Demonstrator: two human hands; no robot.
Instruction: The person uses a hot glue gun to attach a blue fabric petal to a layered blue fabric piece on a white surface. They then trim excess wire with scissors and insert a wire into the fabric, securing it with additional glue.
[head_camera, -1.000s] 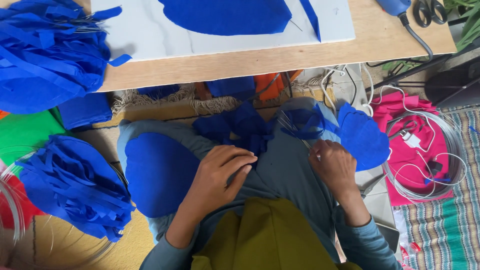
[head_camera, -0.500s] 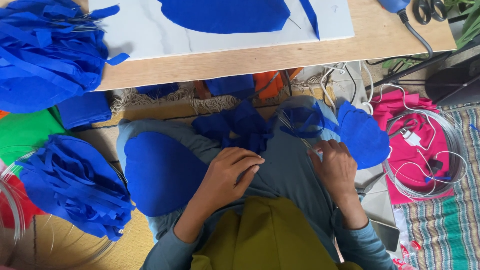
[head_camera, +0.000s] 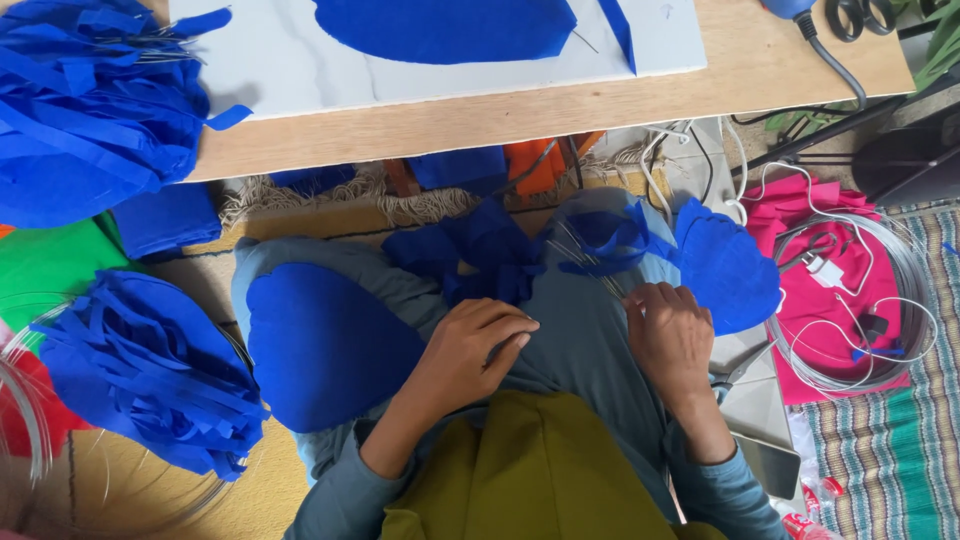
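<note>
Seated person seen from above, lap in gray-blue cloth. Left hand (head_camera: 470, 350) rests on lap, fingers curled loosely, palm down; can't tell if anything's inside. Right hand (head_camera: 668, 335) on right thigh, fingertips pinched at near ends of a bundle of thin wires (head_camera: 585, 262) that fan out far-left toward a crumpled blue paper piece (head_camera: 610, 238); looks like it's gripping one or two wires, grip partly hidden. Between the hands, further out, a small heap of blue crepe scraps (head_camera: 480, 255) on the knees. Large blue petal (head_camera: 325, 345) lies flat on left thigh; another petal (head_camera: 725, 270) just right of right hand. Handling, judged: wires light, springy, slippery, prob. best pinched near the ends w/ fingertips; crepe paper v. light, soft, tears easy, so take by the edge, gentle. Left on floor: fringed blue paper bundle (head_camera: 140, 375); another bigger one (head_camera: 85, 100) far left. Far: counter (head_camera: 480, 110) w/ white board (head_camera: 300, 60) and blue sheet. Right: coiled white cable (head_camera: 850, 300) on pink cloth.
</note>
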